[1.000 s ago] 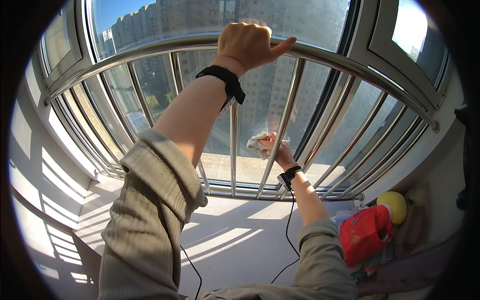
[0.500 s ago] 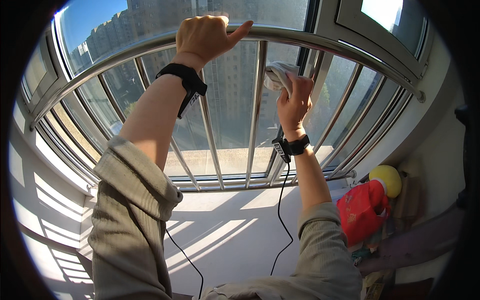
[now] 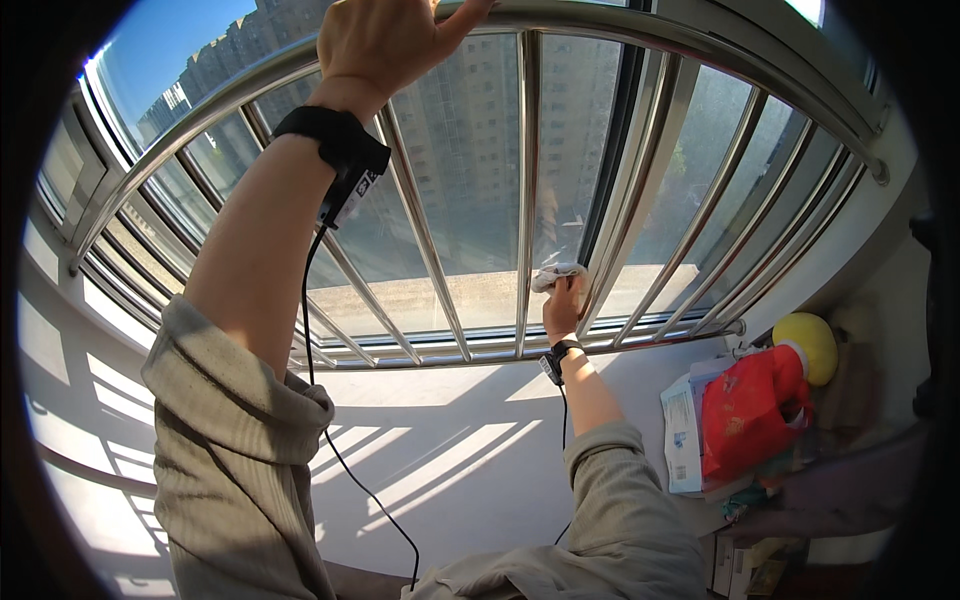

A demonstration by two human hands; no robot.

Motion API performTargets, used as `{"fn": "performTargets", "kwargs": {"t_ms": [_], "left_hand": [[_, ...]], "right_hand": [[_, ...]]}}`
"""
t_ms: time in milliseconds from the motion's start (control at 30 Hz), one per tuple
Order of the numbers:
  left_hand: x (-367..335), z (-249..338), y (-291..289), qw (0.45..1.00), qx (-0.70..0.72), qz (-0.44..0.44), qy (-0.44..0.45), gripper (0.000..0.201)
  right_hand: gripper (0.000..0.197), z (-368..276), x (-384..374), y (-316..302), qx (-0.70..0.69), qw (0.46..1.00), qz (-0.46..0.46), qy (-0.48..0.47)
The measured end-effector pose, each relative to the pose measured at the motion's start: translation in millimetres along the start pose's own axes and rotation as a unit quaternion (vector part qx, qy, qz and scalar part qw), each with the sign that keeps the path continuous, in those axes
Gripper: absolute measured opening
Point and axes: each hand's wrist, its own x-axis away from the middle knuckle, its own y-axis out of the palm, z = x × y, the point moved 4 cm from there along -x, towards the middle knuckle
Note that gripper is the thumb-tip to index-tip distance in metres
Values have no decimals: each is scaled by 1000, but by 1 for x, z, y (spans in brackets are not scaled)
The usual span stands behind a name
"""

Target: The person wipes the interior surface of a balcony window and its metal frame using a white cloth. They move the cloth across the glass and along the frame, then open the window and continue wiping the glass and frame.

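My left hand (image 3: 385, 45) is wrapped over the top metal rail (image 3: 610, 22) of a window guard, its thumb stretched along the rail to the right. The hand's upper part is cut off by the picture's edge. Low between two upright bars, my right hand (image 3: 563, 308) grips a crumpled whitish cloth (image 3: 560, 276). The cloth lies at the lower part of the window pane (image 3: 470, 170), and a faint reflection shows in the glass above it. Both wrists carry black straps with small devices.
Several shiny upright bars (image 3: 425, 235) run from the top rail to a lower rail. Below lies a white sill (image 3: 430, 400) striped with sunlight. At right sit a red bag (image 3: 750, 410), a yellow ball (image 3: 805, 348) and a white-blue package (image 3: 682, 435). Black cables (image 3: 365, 490) hang from the wrist devices.
My right hand has moved down with the cloth, from high on the pane to near its bottom. My left hand stays on the rail, while the whole view has tilted downward.
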Motion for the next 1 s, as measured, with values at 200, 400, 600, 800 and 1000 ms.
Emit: {"fn": "performTargets", "kwargs": {"t_ms": [200,400,600,800,1000], "left_hand": [[1,-2,7,999,-26,-14,34,74],[0,-1,1,999,-2,22,24,72],[-4,0,-2,996,-3,-80,-31,59],[-2,-7,6,999,-1,-41,36,76],[-3,-12,11,999,43,-5,30,73]], "right_hand": [[32,61,90,70,210,864,-416,192],[23,16,19,65,-693,456,-336,447],[19,-80,-105,-84,-571,799,-7,190],[32,-132,-71,-150,-189,966,42,-172],[36,9,50,-186,-395,825,-91,393]]}}
